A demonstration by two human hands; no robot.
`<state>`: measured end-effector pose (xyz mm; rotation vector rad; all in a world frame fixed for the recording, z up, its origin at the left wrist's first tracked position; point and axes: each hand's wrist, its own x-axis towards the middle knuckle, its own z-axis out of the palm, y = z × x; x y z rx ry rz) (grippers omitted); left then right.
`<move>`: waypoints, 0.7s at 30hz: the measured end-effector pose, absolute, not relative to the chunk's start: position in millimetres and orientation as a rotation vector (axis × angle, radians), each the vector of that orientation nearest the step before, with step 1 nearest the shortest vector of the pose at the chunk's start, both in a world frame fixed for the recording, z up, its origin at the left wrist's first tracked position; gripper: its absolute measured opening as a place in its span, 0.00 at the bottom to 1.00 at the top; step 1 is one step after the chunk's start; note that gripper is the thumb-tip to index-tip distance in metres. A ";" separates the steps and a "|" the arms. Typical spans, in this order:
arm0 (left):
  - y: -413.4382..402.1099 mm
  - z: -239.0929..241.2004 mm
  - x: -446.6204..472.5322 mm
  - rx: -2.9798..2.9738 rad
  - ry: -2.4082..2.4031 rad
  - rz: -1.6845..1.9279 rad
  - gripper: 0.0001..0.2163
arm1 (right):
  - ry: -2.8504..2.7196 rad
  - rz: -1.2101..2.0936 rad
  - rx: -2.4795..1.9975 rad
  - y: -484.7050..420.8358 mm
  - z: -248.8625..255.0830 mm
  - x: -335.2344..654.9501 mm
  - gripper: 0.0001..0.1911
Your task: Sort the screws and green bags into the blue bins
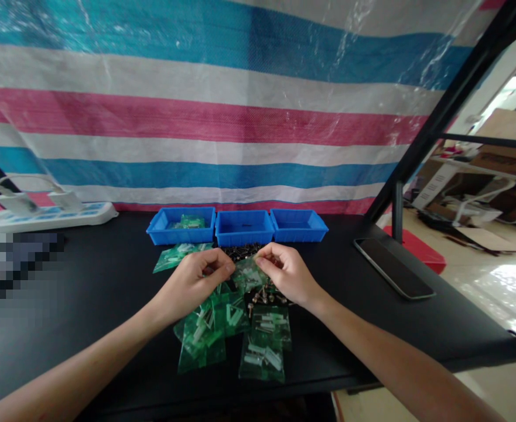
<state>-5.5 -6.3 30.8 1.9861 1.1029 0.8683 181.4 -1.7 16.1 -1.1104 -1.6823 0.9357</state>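
Between my two hands hangs a small green plastic bag (pixel 248 274), pinched at its upper corners. My left hand (pixel 198 275) is closed on its left edge, thumb against fingers. On the opposite edge, my right hand (pixel 287 271) grips with thumb and forefinger. Small parts show through the bag, too blurred to name. Dark screws (pixel 242 252) lie in a pile behind it, and metal screws (pixel 264 295) lie just below. Nearer to me are several green bags holding white plugs and screws, among them a left pile (pixel 202 340) and a right pair (pixel 262 354).
Three blue trays stand in a row at the back: the left tray (pixel 181 235) holds green bags, beside a middle tray (pixel 244 237) and a right tray (pixel 299 234). A phone (pixel 393 268) lies at right, a power strip (pixel 95 215) at left. Striped sheeting (pixel 214 123) hangs behind.
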 end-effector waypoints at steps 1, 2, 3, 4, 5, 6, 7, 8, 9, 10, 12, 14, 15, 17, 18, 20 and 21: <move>-6.0 30.5 -5.5 1.975 1.101 0.869 0.10 | -1.685 0.933 -1.108 -1.0 15.5 181.3 0.04; -5.7 30.3 -5.6 1.957 1.101 0.874 0.10 | -1.683 0.918 -1.107 0.2 14.9 181.8 0.05; -5.4 30.2 -5.9 1.930 1.101 0.882 0.10 | -1.674 0.890 -1.113 2.0 14.3 183.3 0.05; -5.2 30.4 -6.2 1.892 1.099 0.900 0.10 | -1.654 0.850 -1.127 4.5 14.0 185.8 0.05; -5.2 30.7 -6.5 1.845 1.094 0.926 0.10 | -1.619 0.801 -1.147 7.6 13.8 189.4 0.05; -5.4 31.2 -6.6 1.793 1.087 0.953 0.09 | -1.568 0.756 -1.168 11.1 13.9 193.7 0.06; -5.8 31.6 -6.4 1.740 1.081 0.971 0.09 | -1.505 0.724 -1.184 14.7 14.3 198.4 0.06; -6.5 31.8 -5.8 1.695 1.075 0.968 0.09 | -1.443 0.705 -1.190 17.9 14.9 202.8 0.07; -7.3 31.6 -4.9 1.657 1.070 0.947 0.09 | -1.401 0.693 -1.187 20.0 15.7 206.5 0.07; -8.0 30.9 -3.7 1.622 1.063 0.911 0.10 | -1.384 0.686 -1.178 20.8 16.6 208.8 0.08; -8.7 28.0 -1.0 1.528 1.045 0.822 0.13 | -1.429 0.662 -1.150 17.2 18.4 208.5 0.08; -7.9 23.9 1.1 1.378 1.008 0.735 0.19 | -1.560 0.596 -1.092 6.7 19.6 202.1 0.07; -7.0 22.0 1.5 1.292 0.986 0.697 0.21 | -1.646 0.532 -1.040 -0.2 19.8 197.6 0.06; -5.0 19.3 1.2 1.151 0.937 0.642 0.23 | -1.820 0.401 -0.919 -14.5 19.6 188.3 0.06; -4.1 18.7 0.7 1.102 0.915 0.635 0.22 | -1.884 0.339 -0.851 -20.9 19.2 184.3 0.06; -2.8 18.6 -0.6 1.049 0.887 0.651 0.14 | -1.988 0.263 -0.737 -29.9 18.1 178.9 0.09; -2.4 18.8 -1.2 1.035 0.876 0.666 0.09 | -2.023 0.241 -0.700 -32.3 17.5 177.6 0.10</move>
